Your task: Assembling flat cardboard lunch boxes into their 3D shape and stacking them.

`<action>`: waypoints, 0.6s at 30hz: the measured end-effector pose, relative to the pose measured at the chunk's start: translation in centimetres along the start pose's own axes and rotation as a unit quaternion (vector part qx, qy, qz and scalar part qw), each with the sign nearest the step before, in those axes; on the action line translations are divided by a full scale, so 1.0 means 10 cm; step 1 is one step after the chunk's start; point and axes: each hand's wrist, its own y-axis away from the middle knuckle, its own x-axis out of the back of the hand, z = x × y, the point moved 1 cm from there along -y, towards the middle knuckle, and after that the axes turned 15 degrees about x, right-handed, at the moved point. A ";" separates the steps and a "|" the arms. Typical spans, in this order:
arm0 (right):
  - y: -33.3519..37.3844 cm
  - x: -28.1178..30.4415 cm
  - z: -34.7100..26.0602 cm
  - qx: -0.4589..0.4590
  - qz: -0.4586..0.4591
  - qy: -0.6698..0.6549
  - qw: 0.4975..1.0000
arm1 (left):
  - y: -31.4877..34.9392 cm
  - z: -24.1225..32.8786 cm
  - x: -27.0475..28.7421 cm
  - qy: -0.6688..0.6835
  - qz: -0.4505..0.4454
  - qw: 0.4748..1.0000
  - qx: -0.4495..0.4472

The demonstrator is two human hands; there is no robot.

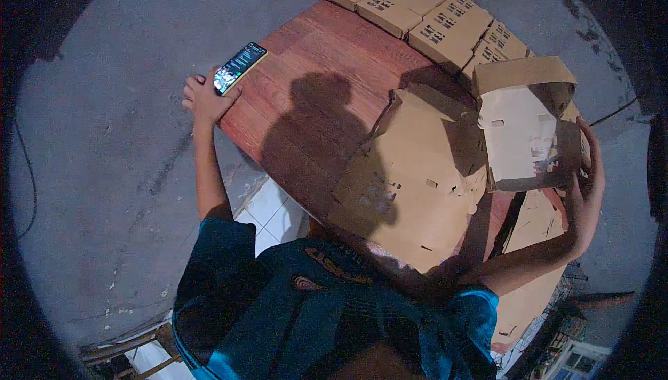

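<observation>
At a red wood-grain table (299, 39): open box (518, 126) and phone (240, 69) in hand

Nearest, flat brown cardboard (410, 178) lies on the table. To its right, the right hand (586, 182) holds the white-lined open box by its right side. At the left edge, the left hand (211, 100) grasps the lit phone's lower end. Beyond, closed brown boxes (445, 25) line the far edge.

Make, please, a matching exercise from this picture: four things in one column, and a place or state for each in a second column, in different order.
Things
1. Phone
2. Open box
3. Cardboard sheet
4. Closed boxes

Places or states
A. Lying flat, with small slots
B. Grouped along the far edge of the table
C. Lit screen, at the left hand
D. White inside, at the right hand

Right pairs: 1-C, 2-D, 3-A, 4-B
</observation>
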 end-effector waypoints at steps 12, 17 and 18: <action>0.00 0.00 -0.01 -0.023 -0.002 -0.012 1.000 | -0.04 0.02 -0.01 -0.040 -0.037 0.998 0.019; 0.00 0.00 -0.02 0.002 0.009 0.041 0.999 | -0.05 0.00 -0.05 -0.047 -0.035 0.998 0.018; 0.00 0.00 -0.02 -0.010 0.006 0.009 1.000 | -0.06 -0.01 -0.06 -0.042 -0.030 0.999 0.015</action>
